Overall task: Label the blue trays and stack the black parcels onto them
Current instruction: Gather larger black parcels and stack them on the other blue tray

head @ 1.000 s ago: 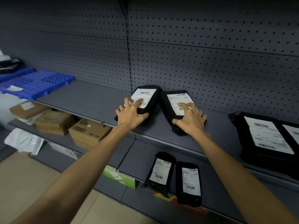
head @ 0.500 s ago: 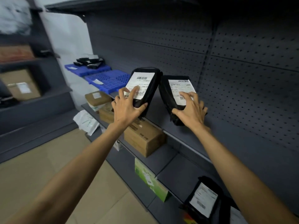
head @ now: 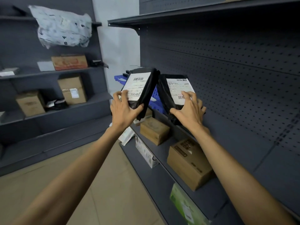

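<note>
I hold two black parcels with white shipping labels up in front of me, above the grey shelf. My left hand grips the lower end of the left parcel. My right hand grips the lower end of the right parcel. Both parcels are tilted, label side towards me, their top ends close together. Behind and between them a blue tray shows on the shelf, mostly hidden. A second blue tray lies further back with dark parcels on it.
A grey pegboard shelf unit runs along the right. Cardboard boxes and a green carton sit on its lower shelf. Another shelf unit at the left holds boxes and a white plastic bag. The floor is tan tile.
Both parcels were lifted off the shelf and carried leftwards along it. My view has turned left, so the blue trays are now right behind the parcels.
</note>
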{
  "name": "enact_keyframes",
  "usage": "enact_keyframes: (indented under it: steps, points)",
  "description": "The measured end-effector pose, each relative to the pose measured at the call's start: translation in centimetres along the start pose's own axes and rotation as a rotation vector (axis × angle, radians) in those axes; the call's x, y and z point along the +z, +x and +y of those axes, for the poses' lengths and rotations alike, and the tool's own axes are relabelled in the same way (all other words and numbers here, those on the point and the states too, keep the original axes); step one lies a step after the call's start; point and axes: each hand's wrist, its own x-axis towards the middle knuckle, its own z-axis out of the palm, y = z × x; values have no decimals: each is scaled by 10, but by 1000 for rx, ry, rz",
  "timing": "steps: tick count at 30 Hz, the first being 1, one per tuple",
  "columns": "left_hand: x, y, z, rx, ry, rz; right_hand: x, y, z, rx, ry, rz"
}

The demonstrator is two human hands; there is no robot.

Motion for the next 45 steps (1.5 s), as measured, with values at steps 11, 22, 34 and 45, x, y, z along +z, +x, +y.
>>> enact_keyframes:
  steps: [11,22,34,45]
  points:
    - [72,124,-56,12,-16,-77,95,112,-14,78,-40,-2]
    - [188,253,-56,74,6,-177,165,240,28,229,-46,-19]
    - [268,332,-85,324,-70,-400,210,269,25,488,-186,48]
    - [307,351,-127,481,-185,-655,237,252,11,659,-277,26]
